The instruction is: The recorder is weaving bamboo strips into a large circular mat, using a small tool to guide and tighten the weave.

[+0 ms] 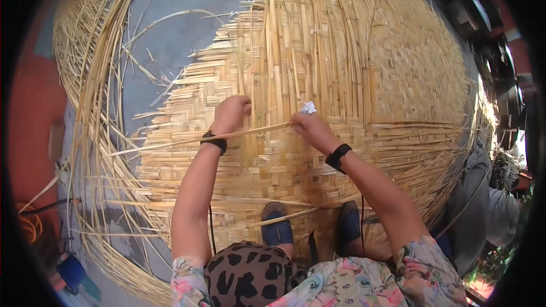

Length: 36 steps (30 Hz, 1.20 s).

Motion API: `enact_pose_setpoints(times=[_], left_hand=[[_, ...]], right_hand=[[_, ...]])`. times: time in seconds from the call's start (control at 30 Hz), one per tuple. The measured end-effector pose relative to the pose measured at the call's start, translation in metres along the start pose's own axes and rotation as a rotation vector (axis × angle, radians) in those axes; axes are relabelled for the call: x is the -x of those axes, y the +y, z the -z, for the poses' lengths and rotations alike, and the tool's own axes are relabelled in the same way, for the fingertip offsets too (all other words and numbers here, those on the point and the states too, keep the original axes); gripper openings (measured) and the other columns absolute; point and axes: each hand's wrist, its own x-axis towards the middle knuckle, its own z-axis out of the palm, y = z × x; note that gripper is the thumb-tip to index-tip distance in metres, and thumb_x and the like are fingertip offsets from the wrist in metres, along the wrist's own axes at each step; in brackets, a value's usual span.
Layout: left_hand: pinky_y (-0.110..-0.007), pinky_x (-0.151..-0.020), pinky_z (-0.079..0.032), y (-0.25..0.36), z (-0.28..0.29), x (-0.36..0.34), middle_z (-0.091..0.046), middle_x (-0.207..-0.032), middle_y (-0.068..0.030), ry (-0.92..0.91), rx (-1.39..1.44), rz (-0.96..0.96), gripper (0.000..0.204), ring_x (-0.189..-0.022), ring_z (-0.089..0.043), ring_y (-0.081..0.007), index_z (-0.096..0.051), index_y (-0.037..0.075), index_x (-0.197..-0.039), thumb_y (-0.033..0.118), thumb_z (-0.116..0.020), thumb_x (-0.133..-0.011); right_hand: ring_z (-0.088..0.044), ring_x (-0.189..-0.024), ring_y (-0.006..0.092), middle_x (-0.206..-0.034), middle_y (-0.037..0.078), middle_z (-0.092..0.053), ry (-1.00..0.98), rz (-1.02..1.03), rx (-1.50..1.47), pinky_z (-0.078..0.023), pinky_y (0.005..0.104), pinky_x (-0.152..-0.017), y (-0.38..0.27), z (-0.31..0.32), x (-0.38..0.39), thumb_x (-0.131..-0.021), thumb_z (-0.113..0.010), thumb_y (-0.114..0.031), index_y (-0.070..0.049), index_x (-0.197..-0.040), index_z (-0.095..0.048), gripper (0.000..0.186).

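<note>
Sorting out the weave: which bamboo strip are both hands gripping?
The long crosswise strip, running from the left hand to the right hand; it lies loose above the woven mat.

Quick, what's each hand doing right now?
Left hand: closed on upright bamboo strips of the woven mat.
Right hand: closed, pinching a long bamboo strip.

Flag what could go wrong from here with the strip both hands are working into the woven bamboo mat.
The bamboo strip is long and thin, with its far end unsupported past the left hand; it may bend or snap. The right hand pinches it among upright loose strips, whose edges could cut fingers. Both sandals rest on the mat and might shift the weave.
</note>
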Motion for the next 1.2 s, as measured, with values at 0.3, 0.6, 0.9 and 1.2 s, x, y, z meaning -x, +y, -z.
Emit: enact_pose_setpoints(times=[0.3,0.6,0.9,1.2], left_hand=[[-0.032,-0.094,-0.05,0.049,-0.016,-0.033,-0.066,-0.116,-0.0077,-0.32,0.975,0.279,0.06,-0.105,-0.062,-0.0185,-0.055,0.001,-0.133,0.051,-0.038,-0.105],[-0.042,-0.111,-0.04,0.018,-0.035,-0.058,-0.065,-0.129,-0.0127,-0.534,1.498,0.289,0.05,-0.12,-0.059,-0.0267,-0.055,0.0,-0.133,0.039,-0.039,-0.106],[-0.031,-0.095,-0.048,0.033,0.022,-0.058,-0.066,-0.122,-0.0079,-0.103,0.911,-0.03,0.039,-0.103,-0.063,-0.0156,-0.06,0.005,-0.132,0.016,-0.062,-0.095],[-0.024,-0.067,-0.051,-0.003,-0.025,0.088,-0.07,-0.095,-0.0037,0.516,1.098,0.375,0.02,-0.081,-0.062,-0.0082,-0.07,0.004,-0.103,-0.004,-0.059,-0.089]], right_hand=[[-0.062,-0.067,0.0323,-0.071,0.01,-0.062,0.177,0.162,-0.088,-0.05,0.0396,-0.061,0.023,0.002,0.008,-0.088,-0.068,-0.017,-0.01,-0.086,-0.063,0.009],[-0.063,-0.073,0.0361,-0.078,0.013,-0.064,0.25,-0.149,-0.102,-0.05,0.0455,-0.065,0.024,-0.011,-0.013,-0.089,-0.065,-0.02,-0.008,-0.1,-0.057,0.018],[-0.065,-0.09,0.0262,-0.097,0.014,-0.069,-0.145,-0.062,-0.397,-0.05,0.0352,-0.082,0.053,-0.013,-0.019,-0.091,-0.063,-0.01,-0.004,-0.118,-0.064,0.027],[-0.065,-0.094,0.0154,-0.106,0.007,-0.069,0.054,-0.289,-0.652,-0.051,0.0284,-0.085,0.039,-0.016,-0.018,-0.092,-0.059,-0.005,-0.003,-0.121,-0.064,0.029]])
